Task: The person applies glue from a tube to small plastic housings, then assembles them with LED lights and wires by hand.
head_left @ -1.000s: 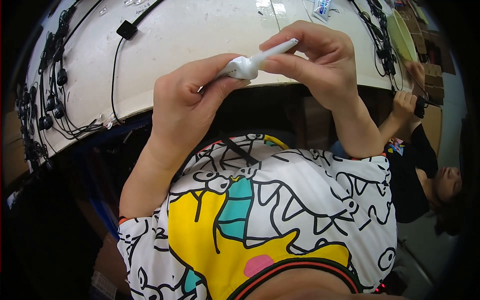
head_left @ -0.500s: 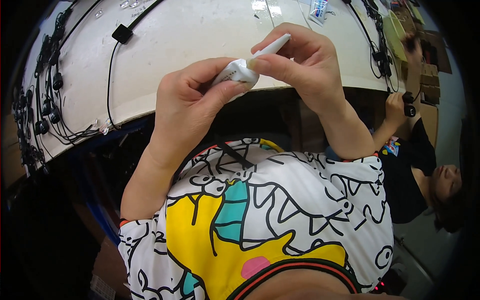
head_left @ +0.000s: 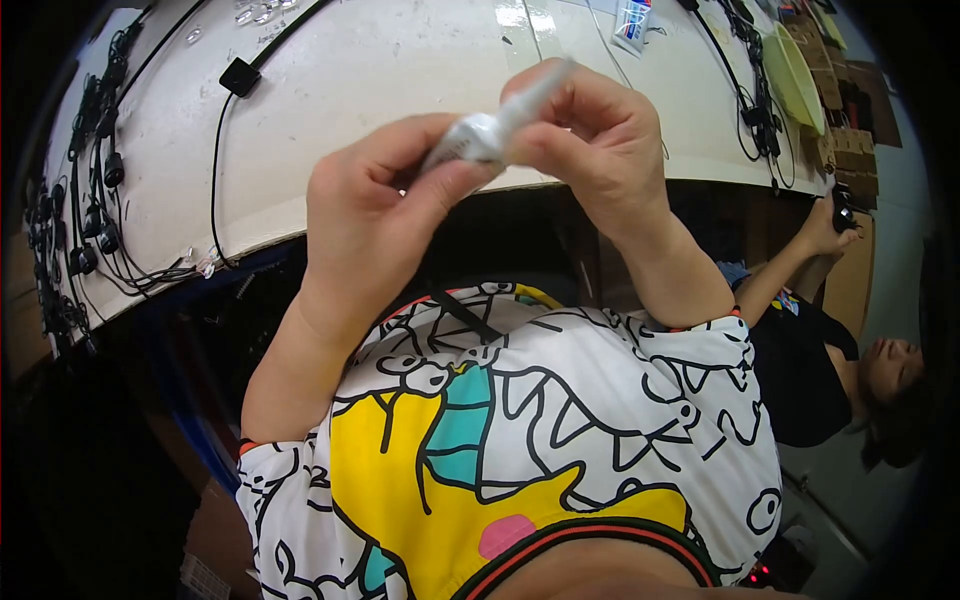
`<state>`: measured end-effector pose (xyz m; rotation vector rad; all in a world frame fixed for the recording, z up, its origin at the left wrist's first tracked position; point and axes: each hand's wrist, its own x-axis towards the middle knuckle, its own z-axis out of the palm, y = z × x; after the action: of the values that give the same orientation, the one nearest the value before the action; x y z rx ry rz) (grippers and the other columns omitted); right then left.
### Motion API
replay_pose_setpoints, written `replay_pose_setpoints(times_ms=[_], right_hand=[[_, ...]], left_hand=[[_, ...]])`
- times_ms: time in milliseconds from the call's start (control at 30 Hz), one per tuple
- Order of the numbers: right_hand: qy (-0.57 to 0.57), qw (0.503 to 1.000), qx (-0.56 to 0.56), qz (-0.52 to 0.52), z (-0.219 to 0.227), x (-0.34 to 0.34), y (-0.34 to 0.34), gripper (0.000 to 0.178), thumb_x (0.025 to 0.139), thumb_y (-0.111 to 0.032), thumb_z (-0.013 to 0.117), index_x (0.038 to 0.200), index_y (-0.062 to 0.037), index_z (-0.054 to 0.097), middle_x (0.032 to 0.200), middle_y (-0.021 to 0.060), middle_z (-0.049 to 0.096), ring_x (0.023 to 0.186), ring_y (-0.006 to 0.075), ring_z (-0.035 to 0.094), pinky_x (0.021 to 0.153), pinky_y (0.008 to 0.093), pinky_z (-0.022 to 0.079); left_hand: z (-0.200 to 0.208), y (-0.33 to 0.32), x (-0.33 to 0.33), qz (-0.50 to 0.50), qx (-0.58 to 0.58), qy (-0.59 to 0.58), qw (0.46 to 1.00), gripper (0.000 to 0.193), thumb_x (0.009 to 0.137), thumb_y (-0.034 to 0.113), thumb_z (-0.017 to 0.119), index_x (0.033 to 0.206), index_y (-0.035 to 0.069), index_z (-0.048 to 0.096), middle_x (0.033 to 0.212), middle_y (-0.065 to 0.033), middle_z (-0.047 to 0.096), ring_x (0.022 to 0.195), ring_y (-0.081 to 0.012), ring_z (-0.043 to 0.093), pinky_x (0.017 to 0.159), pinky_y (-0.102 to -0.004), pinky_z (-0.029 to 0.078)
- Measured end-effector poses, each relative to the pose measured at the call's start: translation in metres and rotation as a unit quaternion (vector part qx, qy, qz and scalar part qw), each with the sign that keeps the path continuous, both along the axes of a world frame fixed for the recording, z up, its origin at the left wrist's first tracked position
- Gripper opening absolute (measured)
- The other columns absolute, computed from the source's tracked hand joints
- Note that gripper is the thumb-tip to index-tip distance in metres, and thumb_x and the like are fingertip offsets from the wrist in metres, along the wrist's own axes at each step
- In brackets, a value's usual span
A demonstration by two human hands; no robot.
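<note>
Above the table's near edge, my left hand point(head_left: 365, 190) grips a squeezed white tube point(head_left: 478, 138) between thumb and fingers. A long tapered white nozzle point(head_left: 545, 93) points up and to the right from the tube's end. My right hand point(head_left: 610, 150) has its thumb and index finger closed around the base of that nozzle. Motion blurs the tube and the nozzle, and the fingers cover part of the join between them.
Black cables point(head_left: 108, 175) lie bundled along the left of the white table point(head_left: 340, 90), near a cable with a black square block point(head_left: 240, 77). Small clear pieces point(head_left: 265, 12) and another tube point(head_left: 631, 27) lie farther back. Right: more cables, a yellow-green bin point(head_left: 793, 80), a co-worker point(head_left: 800, 385).
My right hand has moved slightly left and down, and the tube and nozzle are now blurred. At the right, the co-worker's hands have come together at a black object.
</note>
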<state>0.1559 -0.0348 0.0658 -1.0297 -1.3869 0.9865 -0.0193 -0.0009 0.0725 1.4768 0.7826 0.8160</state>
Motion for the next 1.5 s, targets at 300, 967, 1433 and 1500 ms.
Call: replay_pose_setpoints(times_ms=[300, 967, 1433, 1500], right_hand=[[0.161, 0.975, -0.124, 0.088, 0.006, 0.003, -0.002, 0.02, 0.076, -0.008, 0.059, 0.095, -0.001, 0.059, 0.101, 0.0085, 0.055, 0.09, 0.0124, 0.054, 0.079, 0.0231, 0.043], [0.147, 0.982, -0.091, 0.075, -0.001, 0.019, 0.011, 0.021, 0.079, -0.012, 0.057, 0.096, 0.0005, 0.059, 0.101, 0.0097, 0.057, 0.093, 0.0144, 0.054, 0.081, 0.0272, 0.043], [0.078, 0.995, 0.016, -0.061, -0.009, 0.002, 0.002, 0.012, 0.077, -0.009, 0.06, 0.084, 0.0006, 0.062, 0.086, 0.0075, 0.061, 0.075, 0.0111, 0.057, 0.069, 0.0227, 0.047], [0.092, 0.994, -0.017, -0.056, -0.012, 0.002, 0.004, 0.015, 0.077, -0.01, 0.061, 0.087, 0.0011, 0.062, 0.084, 0.0063, 0.061, 0.076, 0.0107, 0.057, 0.069, 0.0224, 0.047]], left_hand=[[0.0, -0.001, 0.003, -0.018, -0.03, 0.07, 0.997, 0.015, 0.075, -0.001, 0.057, 0.09, -0.004, 0.059, 0.074, -0.0041, 0.061, 0.068, -0.0071, 0.055, 0.062, -0.0187, 0.044], [0.011, 0.013, 0.01, -0.076, -0.111, 0.073, 0.988, 0.022, 0.074, 0.005, 0.062, 0.094, -0.005, 0.058, 0.078, -0.0066, 0.061, 0.068, -0.0095, 0.057, 0.063, -0.0198, 0.044], [0.0, -0.001, 0.021, 0.044, 0.111, 0.108, 0.987, 0.016, 0.076, 0.004, 0.06, 0.089, -0.004, 0.059, 0.073, -0.0055, 0.061, 0.065, -0.0085, 0.056, 0.06, -0.0195, 0.045], [0.001, 0.001, 0.02, 0.008, -0.022, 0.052, 0.998, 0.018, 0.075, 0.006, 0.061, 0.09, -0.004, 0.059, 0.074, -0.0057, 0.061, 0.065, -0.0088, 0.056, 0.06, -0.019, 0.045]])
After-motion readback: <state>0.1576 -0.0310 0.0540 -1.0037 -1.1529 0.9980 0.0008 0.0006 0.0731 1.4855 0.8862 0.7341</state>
